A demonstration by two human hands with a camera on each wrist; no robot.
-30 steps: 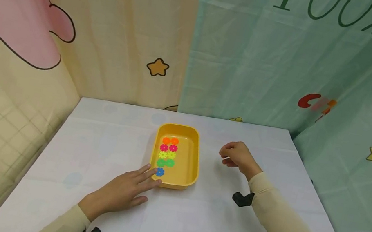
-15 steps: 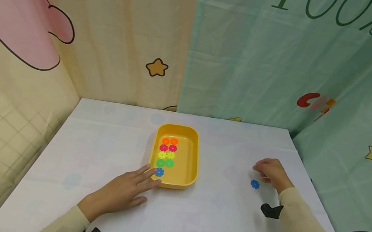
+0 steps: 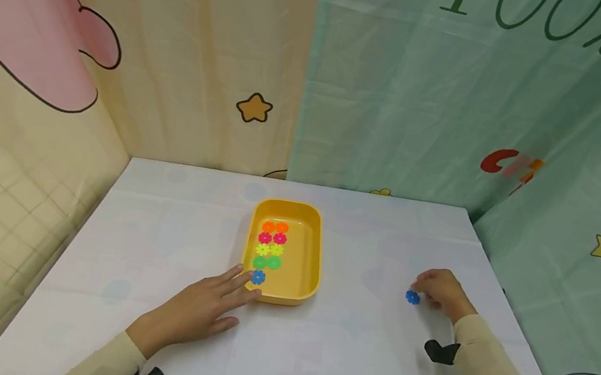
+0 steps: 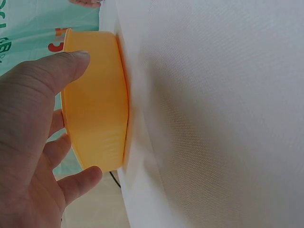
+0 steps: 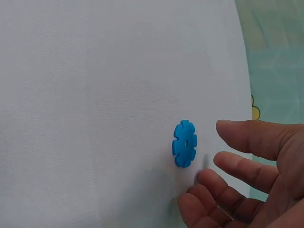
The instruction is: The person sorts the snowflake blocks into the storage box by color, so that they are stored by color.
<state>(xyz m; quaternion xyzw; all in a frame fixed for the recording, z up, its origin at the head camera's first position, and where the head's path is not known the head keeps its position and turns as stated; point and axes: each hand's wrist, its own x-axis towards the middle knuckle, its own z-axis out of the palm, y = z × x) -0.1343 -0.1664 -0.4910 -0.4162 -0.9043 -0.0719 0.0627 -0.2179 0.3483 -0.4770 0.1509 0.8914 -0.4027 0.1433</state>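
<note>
A yellow tray [image 3: 302, 255] stands on the white table and holds plastic flower-shaped discs in pairs down its left side: orange [image 3: 274, 227], pink [image 3: 272, 238], yellow [image 3: 269, 250] and green [image 3: 267, 263]. A single blue disc [image 3: 258, 277] lies at the tray's near left. My left hand [image 3: 201, 307] is spread at that near-left corner, its fingertips overlapping the rim; the left wrist view shows thumb and fingers along the tray's wall [image 4: 97, 99]. On the right, another blue disc [image 5: 184, 144], notched with a central slot, lies just off the loosely bent fingers of my right hand [image 3: 443, 292].
Printed curtains [image 3: 231, 34] hang close behind the table [image 3: 329, 367] and at both sides. Each wrist carries a black band mount [image 3: 442, 352] that sticks out below the sleeve.
My right hand has moved right from beside the tray, then lowered to the loose blue disc, which came into sight on the table. The left hand and tray have stayed put.
</note>
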